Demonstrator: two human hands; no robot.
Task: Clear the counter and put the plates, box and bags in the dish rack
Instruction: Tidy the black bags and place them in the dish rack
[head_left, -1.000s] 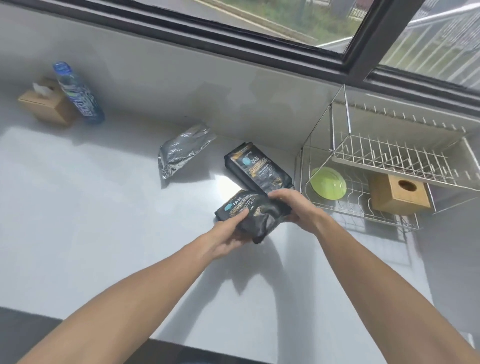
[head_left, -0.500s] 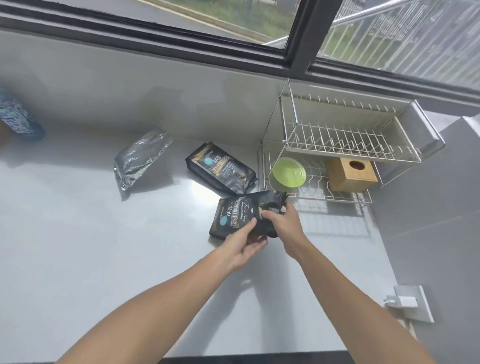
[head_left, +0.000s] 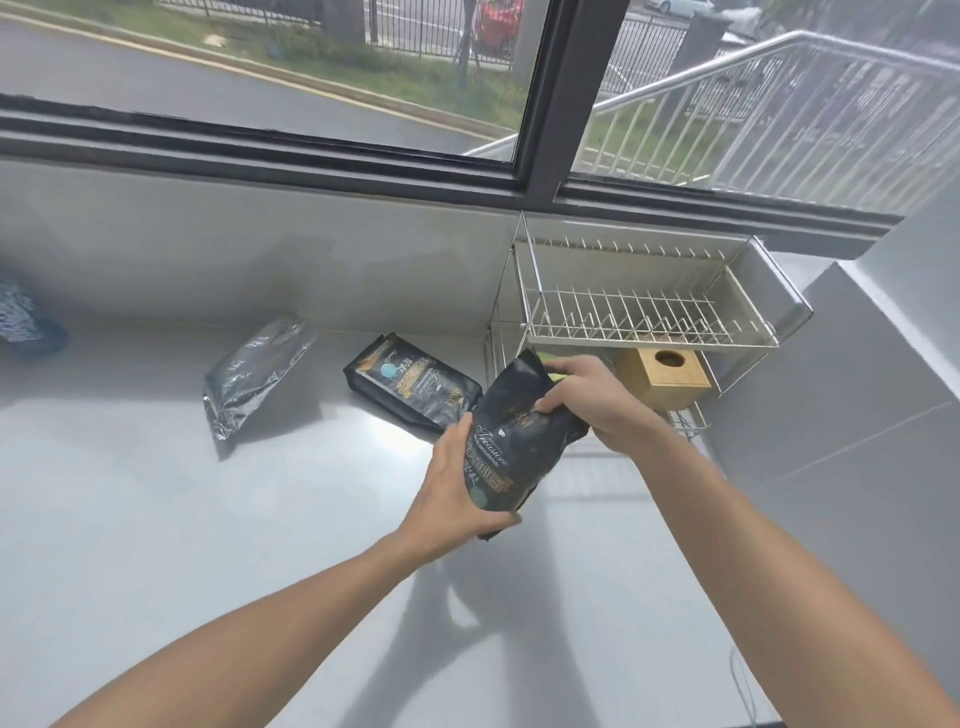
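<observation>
Lifted off the surface (head_left: 156, 545) now, one black bag (head_left: 514, 441) sits in both hands' closed grip, left hand (head_left: 457, 499) low, right hand (head_left: 587, 395) high, nearing the dish rack (head_left: 649, 332); box (head_left: 662, 376) already inside, two bags (head_left: 410, 387) left.

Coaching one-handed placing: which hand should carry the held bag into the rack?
Probably the right hand: it grips the black bag's top, nearest the dish rack. The left hand holds the far bottom end.

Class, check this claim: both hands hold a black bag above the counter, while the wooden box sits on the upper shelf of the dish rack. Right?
Not quite. The head view shows the wooden box on the lower shelf of the dish rack. Both the left hand and right hand do hold the black bag.
</observation>
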